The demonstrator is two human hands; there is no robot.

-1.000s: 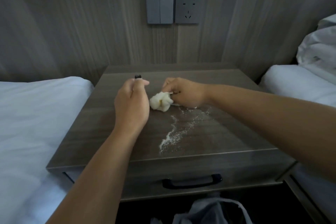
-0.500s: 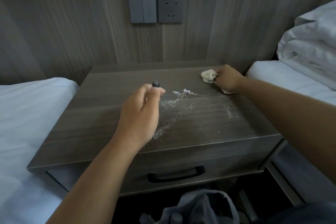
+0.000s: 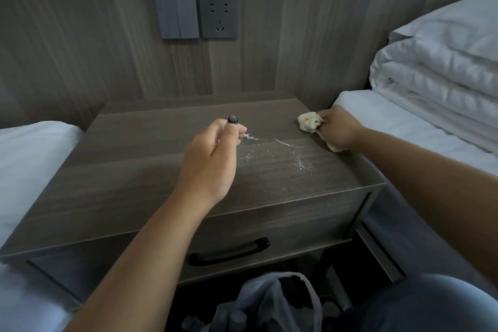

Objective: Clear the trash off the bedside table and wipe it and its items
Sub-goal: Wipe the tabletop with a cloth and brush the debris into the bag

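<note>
The right hand (image 3: pixel 336 129) grips a crumpled white cloth (image 3: pixel 310 122) at the far right corner of the bedside table (image 3: pixel 151 170), its fingers curled round the wad, a loose tail of cloth showing beneath the palm at the right edge. The left hand (image 3: pixel 213 162) hangs over the middle of the top, its fingers curled, pinching a small dark round-topped item (image 3: pixel 233 119) that pokes up above the thumb; what the item is cannot be told. Between the two hands lies a trail of white powder (image 3: pixel 272 148), a thin line across the middle with a scatter nearer the front right edge. The main risk, as I judge it, is that the cloth starts its stroke from the corner and pushes powder over the right edge onto the white bed (image 3: pixel 404 127) that lies just beside the table, or over the front edge past the open bag (image 3: pixel 272 302) below the drawer handle (image 3: pixel 229 250). A dry, bunched wad may also smear the powder along the wood grain instead of lifting it. The raised left hand hangs right above the near end of the trail, so a sweep toward it could bump the knuckles or knock the small item loose into the powder. The thin line under the left hand could be missed altogether.
</note>
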